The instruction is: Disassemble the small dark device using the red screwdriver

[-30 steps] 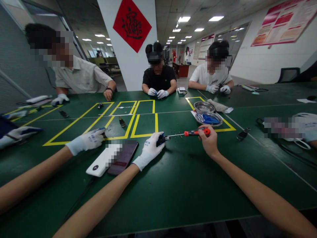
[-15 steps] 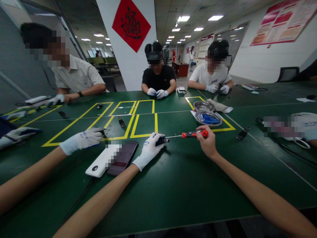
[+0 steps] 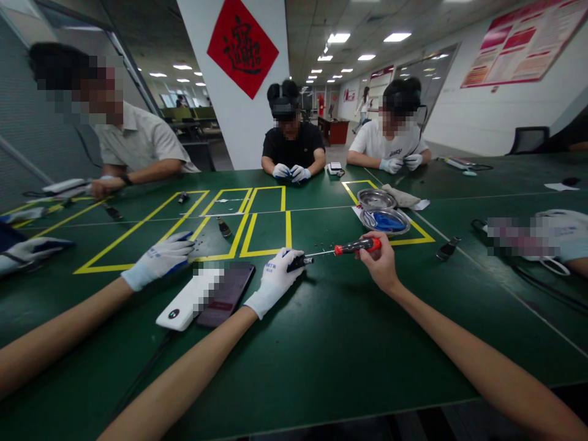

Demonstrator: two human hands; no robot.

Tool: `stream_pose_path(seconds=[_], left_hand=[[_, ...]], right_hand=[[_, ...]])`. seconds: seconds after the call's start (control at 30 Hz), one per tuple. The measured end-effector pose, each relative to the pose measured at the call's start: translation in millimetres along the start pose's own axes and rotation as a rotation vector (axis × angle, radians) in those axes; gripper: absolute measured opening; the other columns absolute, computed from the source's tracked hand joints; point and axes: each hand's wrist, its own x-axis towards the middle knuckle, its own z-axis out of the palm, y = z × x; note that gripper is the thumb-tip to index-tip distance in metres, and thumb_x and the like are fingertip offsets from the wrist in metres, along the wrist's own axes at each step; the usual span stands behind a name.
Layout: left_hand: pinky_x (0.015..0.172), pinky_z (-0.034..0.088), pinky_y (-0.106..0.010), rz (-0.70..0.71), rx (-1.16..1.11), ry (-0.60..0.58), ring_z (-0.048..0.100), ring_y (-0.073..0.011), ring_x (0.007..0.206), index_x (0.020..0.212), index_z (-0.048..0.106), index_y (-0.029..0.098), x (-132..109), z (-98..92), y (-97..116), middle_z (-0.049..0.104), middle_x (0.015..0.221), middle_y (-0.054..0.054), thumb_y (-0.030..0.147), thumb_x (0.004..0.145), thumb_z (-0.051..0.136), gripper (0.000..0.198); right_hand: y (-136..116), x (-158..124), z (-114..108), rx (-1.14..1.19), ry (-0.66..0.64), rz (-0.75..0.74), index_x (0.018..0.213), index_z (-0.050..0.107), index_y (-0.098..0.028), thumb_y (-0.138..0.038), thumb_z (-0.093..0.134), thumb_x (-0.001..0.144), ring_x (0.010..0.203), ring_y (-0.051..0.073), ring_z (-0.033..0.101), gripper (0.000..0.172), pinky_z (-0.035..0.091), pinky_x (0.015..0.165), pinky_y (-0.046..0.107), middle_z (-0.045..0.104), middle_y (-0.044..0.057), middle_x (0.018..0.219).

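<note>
As right hand [image 3: 380, 263] holds screwdriver [image 3: 358, 246], left glove [image 3: 278, 277], blue lettering [image 3: 270, 267]

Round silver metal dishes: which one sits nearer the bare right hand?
The front round silver metal dish, holding blue material, sits nearer the bare right hand; the rear dish lies farther and shows no blue.

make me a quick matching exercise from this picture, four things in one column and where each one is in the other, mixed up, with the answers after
Things:
1. Screwdriver
2. Small black part
3. Dark phone
4. Red diamond sign

Places:
A. On the white pillar
B. In the bare right grip
C. Beside a white device
D. In the gloved left grip

Right pairs: 1-B, 2-D, 3-C, 4-A.
</note>
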Motion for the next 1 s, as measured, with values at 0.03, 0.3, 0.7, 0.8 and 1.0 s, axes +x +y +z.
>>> stream_pose_path(seconds=[0.03, 0.3, 0.7, 0.8, 1.0], left_hand=[[0.083, 0.048, -0.03, 0.002, 0.001, 0.001, 0.059, -0.0178, 0.094, 0.112, 0.057, 0.028, 0.1, -0.2, 0.3, 0.056, 0.108, -0.002, 0.023, 0.078, 0.062, 0.035], [0.083, 0.048, -0.03, 0.012, 0.02, -0.001, 0.059, -0.0179, 0.094, 0.113, 0.057, 0.028, 0.2, -0.2, -0.3, 0.057, 0.107, -0.002, 0.025, 0.079, 0.062, 0.035], [0.082, 0.049, -0.03, 0.003, 0.035, 0.001, 0.059, -0.0176, 0.093, 0.113, 0.057, 0.029, -0.7, -0.7, 1.6, 0.057, 0.107, -0.002, 0.024, 0.079, 0.062, 0.036], [0.082, 0.049, -0.03, -0.009, 0.03, 0.008, 0.059, -0.0178, 0.092, 0.114, 0.057, 0.028, -0.6, -0.7, 1.6, 0.057, 0.106, -0.002, 0.025, 0.079, 0.061, 0.035], [0.081, 0.049, -0.03, -0.018, 0.028, 0.005, 0.06, -0.0176, 0.092, 0.113, 0.057, 0.028, -0.6, -1.6, 2.6, 0.056, 0.106, -0.003, 0.026, 0.079, 0.061, 0.034]], right_hand=[[1.0, 0.2, 0.7, 0.026, -0.005, -0.003, 0.104, 0.049, -0.022, -0.026, 0.064, 0.076, 0.078, 0.017, 0.059, 0.033, 0.054, 0.069, 0.033, 0.055, 0.004, 0.099], [5.7, 2.1, 0.9, 0.044, 0.045, 0.053, 0.103, 0.049, -0.022, -0.034, 0.066, 0.077, 0.062, 0.014, 0.059, 0.033, 0.055, 0.057, 0.029, 0.057, 0.001, 0.085], [8.5, -1.2, 4.7, 0.071, 0.025, 0.006, 0.113, 0.046, -0.022, -0.03, 0.068, 0.075, 0.089, 0.02, 0.061, 0.044, 0.058, 0.07, 0.034, 0.058, 0.005, 0.101], [9.5, -1.5, 4.6, 0.042, 0.046, 0.021, 0.111, 0.047, -0.022, -0.032, 0.068, 0.076, 0.081, 0.018, 0.062, 0.042, 0.057, 0.067, 0.033, 0.058, 0.004, 0.097], [12.5, -2.8, 3.2, -0.011, 0.055, 0.05, 0.105, 0.049, -0.022, -0.037, 0.067, 0.078, 0.056, 0.012, 0.057, 0.036, 0.051, 0.049, 0.026, 0.056, -0.001, 0.082]])
